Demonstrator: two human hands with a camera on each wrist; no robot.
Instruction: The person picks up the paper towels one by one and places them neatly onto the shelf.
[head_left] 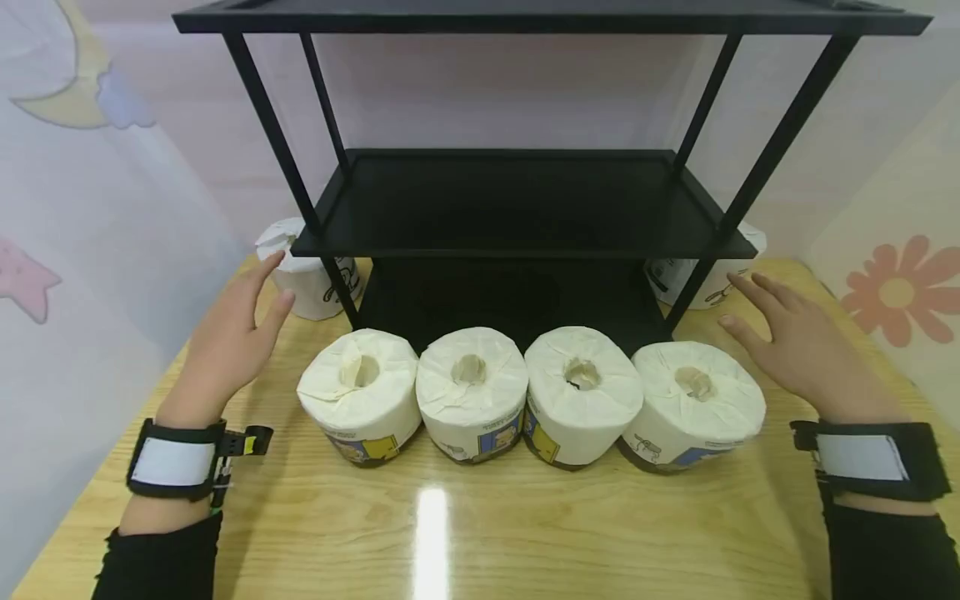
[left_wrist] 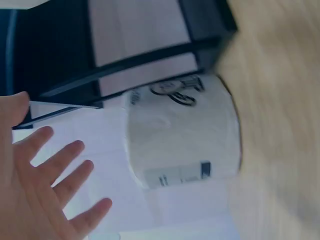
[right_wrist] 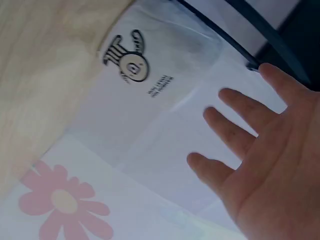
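Note:
Several wrapped white toilet paper rolls (head_left: 471, 392) stand in a row on the wooden table (head_left: 525, 533), in front of a black shelf rack (head_left: 517, 208). One more wrapped roll (head_left: 303, 271) (left_wrist: 185, 137) stands by the rack's left leg, another (head_left: 712, 279) (right_wrist: 145, 90) by its right leg. My left hand (head_left: 240, 329) (left_wrist: 47, 187) hovers with fingers spread, just short of the left roll. My right hand (head_left: 791, 337) (right_wrist: 265, 150) is spread the same way close to the right roll. Neither hand holds anything.
Pale walls with a moon, a star (head_left: 26, 279) and a flower sticker (head_left: 900, 292) (right_wrist: 62, 200) close in both sides. The rack's middle shelf (head_left: 517, 200) and top shelf (head_left: 525, 15) are bare. Bare tabletop lies in front of the row.

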